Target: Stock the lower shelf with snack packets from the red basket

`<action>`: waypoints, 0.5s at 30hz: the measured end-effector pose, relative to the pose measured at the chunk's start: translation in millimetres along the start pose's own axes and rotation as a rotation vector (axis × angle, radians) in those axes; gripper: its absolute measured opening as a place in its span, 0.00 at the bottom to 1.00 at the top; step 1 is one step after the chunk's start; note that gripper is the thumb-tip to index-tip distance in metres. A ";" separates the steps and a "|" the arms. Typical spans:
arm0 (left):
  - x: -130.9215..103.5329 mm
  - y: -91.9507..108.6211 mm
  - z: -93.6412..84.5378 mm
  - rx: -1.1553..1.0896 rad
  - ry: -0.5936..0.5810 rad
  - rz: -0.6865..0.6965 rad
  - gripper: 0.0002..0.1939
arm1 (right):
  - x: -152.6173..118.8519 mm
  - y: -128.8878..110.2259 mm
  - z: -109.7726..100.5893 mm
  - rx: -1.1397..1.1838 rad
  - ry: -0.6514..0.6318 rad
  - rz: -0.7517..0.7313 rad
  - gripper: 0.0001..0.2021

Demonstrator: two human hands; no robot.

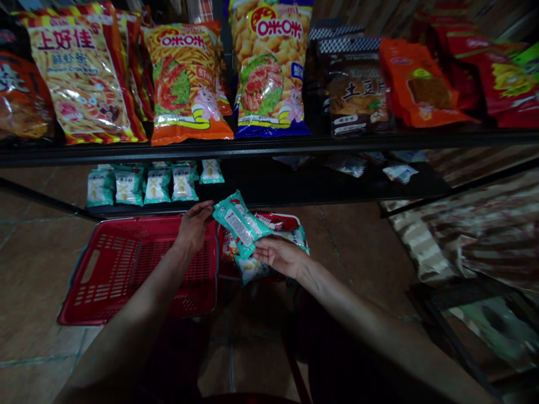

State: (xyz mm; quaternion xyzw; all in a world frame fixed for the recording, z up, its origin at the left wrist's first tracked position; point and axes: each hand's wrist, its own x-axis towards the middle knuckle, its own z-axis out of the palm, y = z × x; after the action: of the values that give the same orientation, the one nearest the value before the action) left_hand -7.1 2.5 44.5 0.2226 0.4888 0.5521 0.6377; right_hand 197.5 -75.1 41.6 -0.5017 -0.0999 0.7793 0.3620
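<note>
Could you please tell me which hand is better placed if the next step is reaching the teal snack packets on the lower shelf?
Probably the left hand: it is nearer the teal packet row, while the right hand is farther off and holds the loose teal packet by its lower end.

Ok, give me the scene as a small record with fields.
Left hand: at the upper end of the teal packet, contact unclear
Right hand: holding that packet's lower end
Red basket: left of the held packet
Lower shelf: small teal packs at left
Upper shelf: larger snack bags
</note>
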 end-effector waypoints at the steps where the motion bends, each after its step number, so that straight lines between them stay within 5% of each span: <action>1: 0.4 0.4 -0.6 -0.001 -0.001 -0.001 0.14 | -0.3 1.9 0.3 -0.003 -0.011 -0.003 0.08; 6: 1.0 0.5 -1.4 0.001 0.013 -0.013 0.10 | -3.2 7.1 4.8 0.017 -0.036 -0.002 0.10; 15: -7.6 -5.1 3.1 0.013 -0.137 -0.181 0.09 | -2.7 13.4 13.4 0.051 0.032 -0.082 0.12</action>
State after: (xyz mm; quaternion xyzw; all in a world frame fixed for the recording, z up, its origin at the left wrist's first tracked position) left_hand -1.2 -5.2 44.5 0.2186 0.4658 0.4725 0.7155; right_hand 180.5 -83.8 43.0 -0.5004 -0.0946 0.7579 0.4078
